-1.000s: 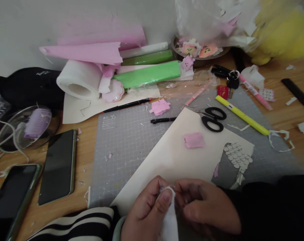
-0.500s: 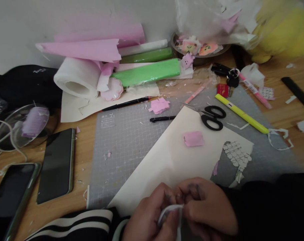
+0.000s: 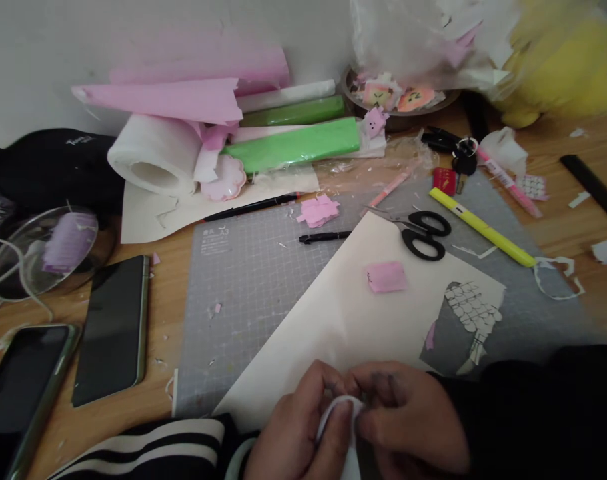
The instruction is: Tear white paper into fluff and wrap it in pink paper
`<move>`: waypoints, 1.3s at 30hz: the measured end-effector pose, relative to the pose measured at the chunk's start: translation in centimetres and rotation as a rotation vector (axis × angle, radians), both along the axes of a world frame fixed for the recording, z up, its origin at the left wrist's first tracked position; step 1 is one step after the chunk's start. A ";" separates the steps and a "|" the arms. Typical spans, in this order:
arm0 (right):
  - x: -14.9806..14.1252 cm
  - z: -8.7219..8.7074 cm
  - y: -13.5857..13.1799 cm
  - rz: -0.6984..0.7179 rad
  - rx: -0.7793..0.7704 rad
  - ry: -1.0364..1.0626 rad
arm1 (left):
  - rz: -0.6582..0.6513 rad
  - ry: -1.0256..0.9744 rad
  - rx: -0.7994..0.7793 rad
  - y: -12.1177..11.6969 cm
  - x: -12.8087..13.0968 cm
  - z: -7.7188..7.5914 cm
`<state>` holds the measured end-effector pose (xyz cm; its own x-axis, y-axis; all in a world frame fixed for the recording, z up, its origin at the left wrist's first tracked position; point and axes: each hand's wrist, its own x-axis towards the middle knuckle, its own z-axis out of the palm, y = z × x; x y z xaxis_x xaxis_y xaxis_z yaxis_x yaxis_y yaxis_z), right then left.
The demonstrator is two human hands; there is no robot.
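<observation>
Low in the head view, my left hand [image 3: 298, 427] is closed on a thin white piece of paper [image 3: 351, 460], its thumb lying over it. My right hand [image 3: 408, 417] pinches close beside it, fingertips meeting the paper's upper edge. Part of the paper is hidden by the fingers. Beyond both hands lies a large cream sheet [image 3: 328, 327], set at a slant. On it rest a small pink paper piece [image 3: 387, 277] and black-handled scissors [image 3: 423, 235]. A cut scrap with drawn outlines [image 3: 476, 310] lies right of the pink piece.
A grey cutting mat [image 3: 243, 293] lies beneath the sheet. Two phones [image 3: 111, 327] are at the left, near a clear bowl [image 3: 13, 267]. Behind are a white roll [image 3: 153, 157], a green pack [image 3: 293, 143] and a bowl of paper pieces [image 3: 408, 117]. A yellow marker [image 3: 483, 227] lies right.
My hands have shifted slightly and the white paper has turned, now showing a broader face under my left thumb. The things on the table have stayed put.
</observation>
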<state>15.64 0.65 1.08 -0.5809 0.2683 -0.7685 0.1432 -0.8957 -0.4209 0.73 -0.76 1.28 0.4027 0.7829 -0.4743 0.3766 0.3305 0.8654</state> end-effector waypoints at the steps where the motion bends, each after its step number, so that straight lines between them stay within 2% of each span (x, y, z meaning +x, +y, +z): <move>1: 0.0 0.2 0.2 0.019 -0.039 0.001 | -0.003 -0.003 -0.001 0.0 0.0 0.0; 4: 0.0 0.5 0.6 0.059 -0.076 -0.019 | 0.019 -0.030 -0.012 -0.1 0.0 0.1; 10: 0.2 0.1 0.2 0.037 0.043 0.000 | 0.002 0.009 -0.002 -0.1 0.0 0.2; 15: 0.1 -0.4 -0.3 0.057 0.079 -0.043 | 0.012 -0.001 0.011 0.0 0.1 0.1; 19: -0.2 -1.0 -0.9 -0.039 0.131 -0.071 | 0.007 0.010 0.017 -0.1 0.2 0.0; 23: -0.1 -1.2 -1.1 -0.077 0.076 0.006 | -0.014 0.035 0.054 -0.2 0.0 0.2; 28: 0.2 -0.3 0.3 0.037 -0.063 0.102 | -0.032 0.033 0.054 0.0 -0.1 0.1; 33: 0.1 0.6 1.2 0.080 -0.062 0.049 | -0.020 -0.021 0.056 -0.1 0.1 0.0; 39: -0.1 0.5 0.5 0.066 -0.042 -0.016 | 0.022 -0.025 0.048 -0.3 0.1 0.1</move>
